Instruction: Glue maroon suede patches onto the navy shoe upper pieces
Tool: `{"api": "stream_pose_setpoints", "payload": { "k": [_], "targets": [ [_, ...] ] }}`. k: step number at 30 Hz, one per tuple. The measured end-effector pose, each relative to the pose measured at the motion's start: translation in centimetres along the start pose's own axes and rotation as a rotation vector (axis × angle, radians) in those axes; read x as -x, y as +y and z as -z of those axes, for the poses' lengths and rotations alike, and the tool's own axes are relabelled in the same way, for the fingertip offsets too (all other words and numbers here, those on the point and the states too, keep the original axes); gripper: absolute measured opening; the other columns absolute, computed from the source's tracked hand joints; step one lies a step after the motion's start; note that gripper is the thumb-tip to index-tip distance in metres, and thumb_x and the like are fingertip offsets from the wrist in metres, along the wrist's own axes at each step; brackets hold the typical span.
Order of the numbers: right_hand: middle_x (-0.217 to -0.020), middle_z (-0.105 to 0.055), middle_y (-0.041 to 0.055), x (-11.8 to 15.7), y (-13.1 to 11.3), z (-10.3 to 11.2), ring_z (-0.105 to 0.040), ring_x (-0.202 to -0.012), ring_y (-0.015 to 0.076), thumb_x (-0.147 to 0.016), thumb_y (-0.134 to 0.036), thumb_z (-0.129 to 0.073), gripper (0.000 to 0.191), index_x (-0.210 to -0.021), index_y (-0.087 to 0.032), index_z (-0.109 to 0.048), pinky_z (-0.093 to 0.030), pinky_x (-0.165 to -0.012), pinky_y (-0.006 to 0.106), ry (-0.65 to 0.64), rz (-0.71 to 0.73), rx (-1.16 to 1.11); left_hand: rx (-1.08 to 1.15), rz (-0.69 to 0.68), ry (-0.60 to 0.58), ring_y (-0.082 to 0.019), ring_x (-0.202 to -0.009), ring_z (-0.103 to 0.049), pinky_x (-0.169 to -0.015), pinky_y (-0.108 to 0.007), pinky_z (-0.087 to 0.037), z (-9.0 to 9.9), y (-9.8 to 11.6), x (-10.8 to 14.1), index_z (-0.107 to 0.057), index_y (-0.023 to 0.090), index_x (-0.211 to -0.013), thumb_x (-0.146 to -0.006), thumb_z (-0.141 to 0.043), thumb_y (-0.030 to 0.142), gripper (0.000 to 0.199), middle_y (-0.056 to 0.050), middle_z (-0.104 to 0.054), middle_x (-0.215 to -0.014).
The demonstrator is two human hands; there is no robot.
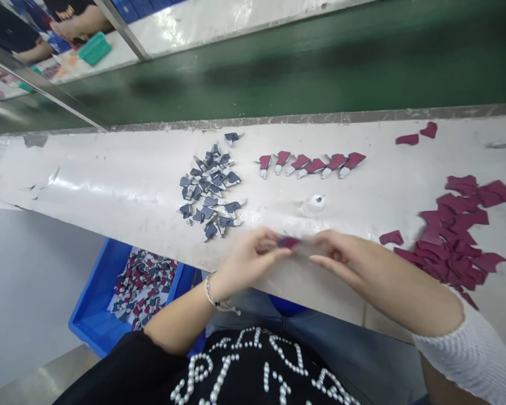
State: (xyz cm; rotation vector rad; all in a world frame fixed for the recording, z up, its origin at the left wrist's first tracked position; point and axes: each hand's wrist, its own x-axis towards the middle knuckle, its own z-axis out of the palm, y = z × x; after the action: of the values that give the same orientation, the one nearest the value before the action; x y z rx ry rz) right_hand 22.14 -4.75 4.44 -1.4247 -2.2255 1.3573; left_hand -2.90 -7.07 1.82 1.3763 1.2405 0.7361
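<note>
I have the small maroon-and-dark piece (289, 242) at the fingertips of the left hand (253, 256), pinched between the thumb and the curled fingers, its maroon face partly showing. From my end it sits in the space between the two hands, over the near part of the table (130, 169). The left fingers are narrow around it. The right hand (341, 256) faces it from the other side, thumb below and fingers above, tips just beside the piece; blur covers that spot, so I cannot tell whether those fingers grip its end or anything else.

The left forearm slants up from the lower left, a bracelet (213, 295) around its wrist. The right forearm slants in from the lower right, out of a white knitted sleeve (472, 349).

Just beyond the fingers I see a white bottle (315, 205), and farther beyond it a row of six maroon-faced pieces (314, 166). To the left of the left fingers lies a loose cluster of grey pieces (209, 212). To the right of the right fingers comes a single maroon piece (391, 238), then a heap of maroon pieces (455, 242) beside the forearm. Below and left of the left fingers, a blue bin (90, 306) holds many mixed pieces.
</note>
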Motion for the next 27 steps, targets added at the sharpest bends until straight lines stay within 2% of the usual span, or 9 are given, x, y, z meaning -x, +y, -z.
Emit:
{"api": "stream_pose_setpoints", "payload": {
  "k": [3,6,8,10,14,18,21,24,27],
  "targets": [
    [-0.102,-0.072,0.0159,-1.7,1.7,0.5,-0.07,-0.091,0.0341,-0.092,-0.071,-0.054,0.061,-0.121,-0.017,-0.055,-0.056,-0.073,0.05,0.19,-0.099,0.005,-0.265,0.109,0.075,-0.022,-0.089,-0.081,-0.079,-0.034,-0.067,3.2,0.8,-3.6,-0.064,0.013,-0.108,-0.096,-0.066,0.041,0.031,-0.014,-0.081,-0.097],
    [-0.127,-0.065,0.0185,-4.6,3.1,0.3,-0.063,-0.115,0.0342,-0.086,-0.063,-0.069,0.069,-0.134,-0.017,-0.053,-0.053,-0.093,0.054,0.266,-0.037,-0.038,-0.448,0.08,0.073,-0.021,-0.079,-0.079,-0.076,-0.034,-0.065,5.2,2.3,-7.7,-0.064,0.013,-0.116,-0.097,-0.065,0.044,0.036,-0.011,-0.081,-0.093],
    [-0.127,-0.064,0.0131,-6.5,3.5,0.0,-0.061,-0.117,0.0293,-0.086,-0.054,-0.073,0.055,-0.125,-0.018,-0.06,-0.05,-0.1,0.052,0.265,0.027,-0.067,-0.579,0.045,0.128,-0.024,-0.082,-0.078,-0.084,-0.039,-0.062,6.3,3.5,-9.9,-0.07,0.015,-0.108,-0.096,-0.064,0.047,0.035,-0.01,-0.08,-0.088],
    [-0.116,-0.066,0.0081,-7.2,3.6,0.0,-0.063,-0.109,0.0246,-0.09,-0.048,-0.072,0.04,-0.114,-0.017,-0.064,-0.051,-0.098,0.05,0.238,0.06,-0.1,-0.715,0.016,0.24,-0.029,-0.103,-0.074,-0.1,-0.045,-0.055,7.5,4.4,-11.9,-0.072,0.016,-0.104,-0.098,-0.059,0.041,0.029,-0.013,-0.078,-0.101],
    [-0.108,-0.068,0.0064,-5.5,3.1,1.0,-0.067,-0.094,0.02,-0.097,-0.051,-0.063,0.04,-0.119,-0.017,-0.062,-0.056,-0.087,0.042,0.162,0.067,-0.26,-0.852,0.026,0.39,-0.033,-0.14,-0.05,-0.121,-0.05,-0.035,10.3,4.7,-16.3,-0.066,0.012,-0.12,-0.092,-0.061,0.016,0.029,-0.02,-0.06,-0.141],
    [-0.094,-0.071,0.0047,-2.0,3.1,2.1,-0.07,-0.086,0.0221,-0.099,-0.055,-0.054,0.049,-0.135,-0.025,-0.04,-0.057,-0.079,0.041,0.192,0.045,-0.452,-0.838,0.062,0.374,-0.031,-0.125,-0.061,-0.113,-0.054,-0.042,12.0,4.7,-19.3,-0.068,0.011,-0.103,-0.091,-0.064,0.017,0.014,-0.016,-0.069,-0.12],
    [-0.08,-0.065,0.0029,0.3,3.6,2.8,-0.065,-0.074,0.0231,-0.098,-0.058,-0.047,0.036,-0.118,-0.028,-0.048,-0.055,-0.068,0.039,0.263,0.038,-0.53,-0.749,-0.014,0.334,-0.03,-0.126,-0.061,-0.113,-0.051,-0.045,11.5,5.5,-17.9,-0.068,0.012,-0.105,-0.092,-0.06,0.015,0.015,-0.018,-0.069,-0.123],
    [-0.087,-0.062,0.0054,2.1,3.4,3.4,-0.062,-0.071,0.0231,-0.095,-0.058,-0.049,0.036,-0.117,-0.031,-0.058,-0.054,-0.064,0.04,0.341,0.036,-0.57,-0.58,-0.089,0.183,-0.023,-0.114,-0.07,-0.101,-0.04,-0.058,8.2,5.5,-13.4,-0.067,0.018,-0.117,-0.095,-0.063,0.025,0.024,-0.012,-0.073,-0.122],
    [-0.096,-0.063,0.0072,3.2,2.4,3.9,-0.063,-0.074,0.025,-0.089,-0.055,-0.06,0.032,-0.116,-0.037,-0.064,-0.054,-0.065,0.042,0.423,0.027,-0.582,0.048,0.007,-0.315,-0.018,-0.095,-0.076,-0.086,-0.034,-0.064,3.2,4.2,-8.7,-0.069,0.02,-0.12,-0.095,-0.067,0.038,0.031,-0.009,-0.078,-0.107]
  ]
}}
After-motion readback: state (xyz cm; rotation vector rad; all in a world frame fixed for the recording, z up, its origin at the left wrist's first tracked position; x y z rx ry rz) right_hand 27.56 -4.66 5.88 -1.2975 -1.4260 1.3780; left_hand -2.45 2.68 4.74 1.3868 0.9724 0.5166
